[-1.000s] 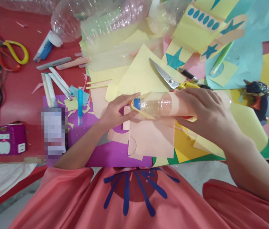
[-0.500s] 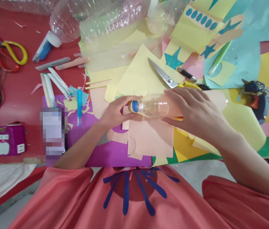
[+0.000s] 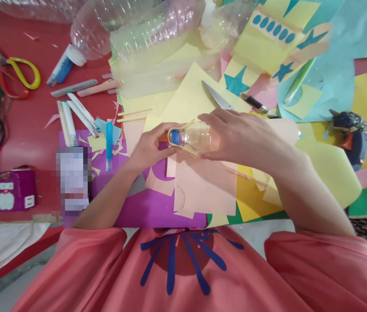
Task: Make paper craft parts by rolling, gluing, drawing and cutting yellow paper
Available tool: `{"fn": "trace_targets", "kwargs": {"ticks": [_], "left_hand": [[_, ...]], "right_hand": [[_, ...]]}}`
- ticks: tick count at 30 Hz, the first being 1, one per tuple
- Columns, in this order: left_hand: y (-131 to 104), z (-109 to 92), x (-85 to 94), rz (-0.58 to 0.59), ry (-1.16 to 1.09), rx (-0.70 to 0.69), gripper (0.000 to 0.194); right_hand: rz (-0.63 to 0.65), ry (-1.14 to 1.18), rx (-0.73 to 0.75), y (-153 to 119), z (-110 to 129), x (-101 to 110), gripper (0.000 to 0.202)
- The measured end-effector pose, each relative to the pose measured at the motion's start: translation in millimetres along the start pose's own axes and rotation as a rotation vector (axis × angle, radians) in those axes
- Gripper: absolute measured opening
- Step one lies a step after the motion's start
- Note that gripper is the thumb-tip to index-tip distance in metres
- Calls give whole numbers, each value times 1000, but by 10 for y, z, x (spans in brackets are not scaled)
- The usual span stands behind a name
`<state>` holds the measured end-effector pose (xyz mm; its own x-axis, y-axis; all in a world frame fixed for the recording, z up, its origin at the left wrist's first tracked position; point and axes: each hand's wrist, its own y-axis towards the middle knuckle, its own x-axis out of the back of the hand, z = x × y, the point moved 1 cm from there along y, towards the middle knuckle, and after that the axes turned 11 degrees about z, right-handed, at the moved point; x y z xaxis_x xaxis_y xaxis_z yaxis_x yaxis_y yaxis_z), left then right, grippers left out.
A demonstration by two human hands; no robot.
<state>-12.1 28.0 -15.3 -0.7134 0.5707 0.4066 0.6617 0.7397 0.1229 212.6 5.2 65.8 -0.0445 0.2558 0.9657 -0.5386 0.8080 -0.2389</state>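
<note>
A clear plastic bottle with a blue cap lies on its side, cap to the left, above the paper. Around the cap and neck loops a pale yellow paper strip. My left hand pinches that strip at the cap end, thumb and fingers on either side. From above, my right hand wraps round the bottle's body, and its palm hides part of it. The bottle's far end, in pale peach paper, sticks out beyond my right wrist. Behind that hand lie scissors, partly covered.
Large clear bottles lie at the back. Markers, a phone, a purple box and other scissors are at left. A tape dispenser stands at right. Paper pieces cover the middle.
My right hand has slid left along the bottle towards the cap. The bottle and my left hand have shifted slightly left, and the paper strip now spreads further along the neck.
</note>
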Motion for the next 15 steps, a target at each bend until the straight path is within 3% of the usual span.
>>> {"fn": "trace_targets", "kwargs": {"ticks": [9,15], "left_hand": [[10,-8,-32,4,35,85,67],[1,7,-46,-13,72,106,67]], "right_hand": [[53,1,0,120,-1,25,47],[107,60,-10,127,5,22,54]]}}
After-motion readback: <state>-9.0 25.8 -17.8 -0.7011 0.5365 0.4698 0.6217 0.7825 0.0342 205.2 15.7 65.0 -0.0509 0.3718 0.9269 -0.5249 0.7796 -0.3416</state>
